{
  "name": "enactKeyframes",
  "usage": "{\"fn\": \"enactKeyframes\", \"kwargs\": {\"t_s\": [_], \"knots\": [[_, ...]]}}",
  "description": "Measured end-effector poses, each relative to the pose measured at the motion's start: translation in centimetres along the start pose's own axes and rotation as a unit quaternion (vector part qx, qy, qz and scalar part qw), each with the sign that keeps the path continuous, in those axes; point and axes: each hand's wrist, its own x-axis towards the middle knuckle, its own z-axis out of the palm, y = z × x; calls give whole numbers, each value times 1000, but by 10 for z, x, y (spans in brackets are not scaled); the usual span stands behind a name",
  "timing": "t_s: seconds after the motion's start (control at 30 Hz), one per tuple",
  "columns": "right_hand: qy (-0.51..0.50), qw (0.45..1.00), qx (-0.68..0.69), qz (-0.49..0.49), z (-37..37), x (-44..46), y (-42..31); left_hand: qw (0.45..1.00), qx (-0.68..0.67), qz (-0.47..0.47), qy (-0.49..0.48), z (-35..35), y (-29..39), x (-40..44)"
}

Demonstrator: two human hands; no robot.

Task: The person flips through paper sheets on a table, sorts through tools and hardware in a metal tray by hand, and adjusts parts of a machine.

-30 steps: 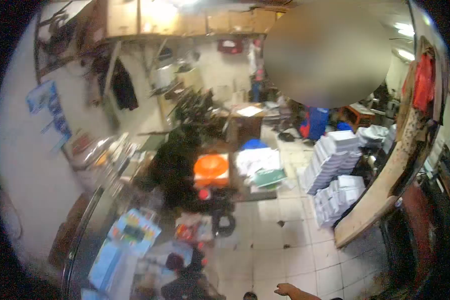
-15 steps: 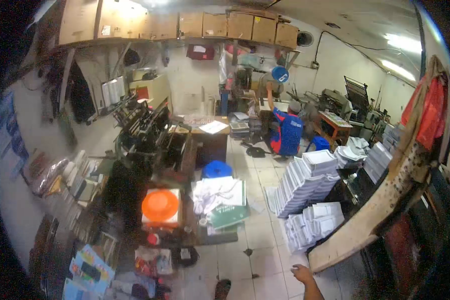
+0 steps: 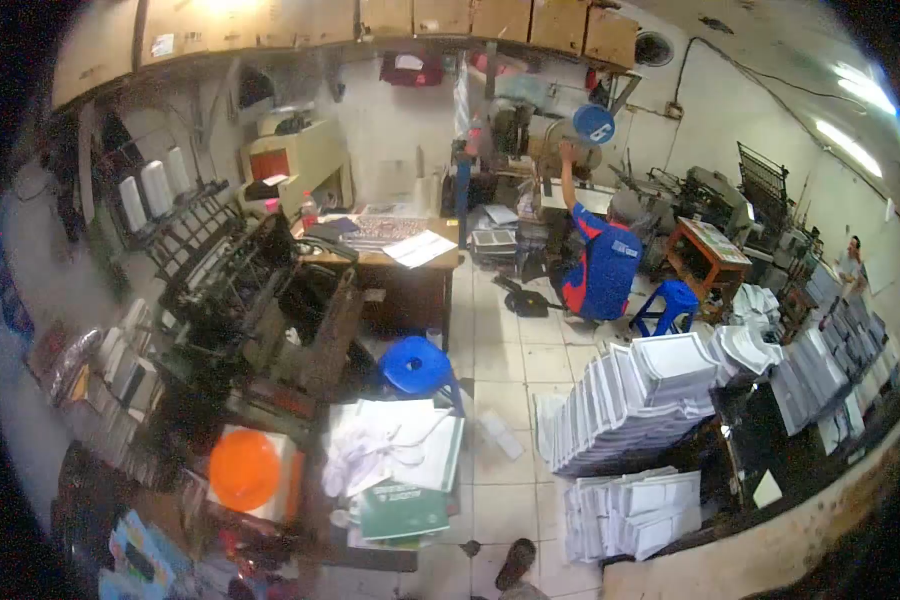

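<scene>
Neither my left hand nor my right hand shows in the head view now. Low in the middle, one of my feet in a dark shoe (image 3: pixel 515 563) is on the tiled floor (image 3: pixel 504 505). To the right of it, tall stacks of paper sheets (image 3: pixel 625 400) rise from the floor, with a lower heap of folded paper (image 3: pixel 635 512) in front. On the left, white sheets (image 3: pixel 385 440) and a green printed cover (image 3: pixel 405 512) lie on a low table. Beside them is a round orange object (image 3: pixel 243 470) on top of a box.
A person in a blue and red shirt (image 3: pixel 602 268) crouches farther back, near a blue stool (image 3: pixel 667 305). A second blue stool (image 3: pixel 416 366) stands before a wooden desk (image 3: pixel 435 300). Dark machinery (image 3: pixel 260 290) fills the left side. A low wall (image 3: pixel 770 550) borders the right.
My right hand, low on the right half a second ago, has left the view. The papers and stools appear larger and nearer. The red cloth and post on the right are gone from view.
</scene>
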Motion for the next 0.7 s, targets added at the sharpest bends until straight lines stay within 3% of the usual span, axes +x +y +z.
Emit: {"fn": "enactKeyframes", "kwargs": {"t_s": [0.13,0.2,0.23,0.27,0.3,0.33,0.37,0.4,0.43,0.5,0.53,0.57,0.63,0.7], "knots": [[-36,999,-10,-5,-108,68,-69,997,-2,-80,18,8,25,68],[-95,993,-21,-68,-176,124,-125,992,-13,-123,30,6,36,88],[23,856,-399,-329,-211,121,-172,989,-23,-141,38,6,42,98],[25,856,-344,-384,-239,161,-212,986,-32,-159,48,6,46,107],[144,865,-315,-363,-251,85,-305,982,-40,-177,57,4,50,116],[164,876,-251,-379,-270,39,-384,978,-51,-191,66,4,53,127],[198,867,-87,-449,-282,-28,-453,974,-58,-207,73,2,55,140],[266,786,-117,-546,-299,-47,-506,970,-66,-220,77,2,56,154],[313,747,-61,-584,-312,-85,-556,966,-73,-234,81,0,56,171],[383,495,-5,-780,-348,-152,-629,959,-88,-257,87,-5,57,208],[404,380,16,-832,-364,-178,-657,955,-92,-266,90,-12,57,229],[406,305,33,-861,-376,-190,-682,953,-97,-271,93,-21,58,254],[403,205,56,-890,-393,-199,-733,950,-100,-278,98,-44,60,310],[391,168,60,-903,-408,-193,-788,952,-99,-275,96,-71,69,365]]}}
